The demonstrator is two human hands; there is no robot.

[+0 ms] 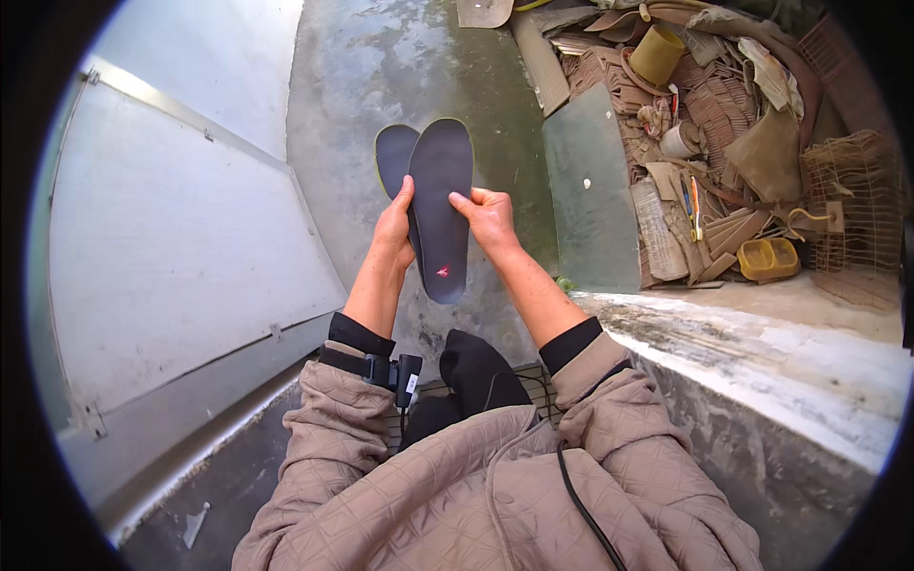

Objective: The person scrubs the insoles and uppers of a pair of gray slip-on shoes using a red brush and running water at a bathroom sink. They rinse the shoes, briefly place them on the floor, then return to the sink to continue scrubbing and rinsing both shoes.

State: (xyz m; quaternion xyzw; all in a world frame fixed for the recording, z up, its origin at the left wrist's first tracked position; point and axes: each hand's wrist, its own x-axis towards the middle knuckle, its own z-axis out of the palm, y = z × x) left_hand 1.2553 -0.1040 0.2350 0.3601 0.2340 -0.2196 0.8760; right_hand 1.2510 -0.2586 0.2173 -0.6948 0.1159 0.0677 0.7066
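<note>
Two dark grey shoe insoles overlap in front of me, held above the concrete floor. The upper insole faces up and has a small red mark near its heel end. Behind it, the lower insole fans out to the left and shows a thin yellow-green edge; most of it is hidden. My left hand grips the pair along the left side, thumb on top. At the right edge, my right hand pinches the upper insole between thumb and bent fingers.
A white metal door panel stands on my left. To the right, a low wall and a grey-green sheet border a heap of broken tiles. A yellow pot, a yellow double bowl and a rusty wire cage lie there.
</note>
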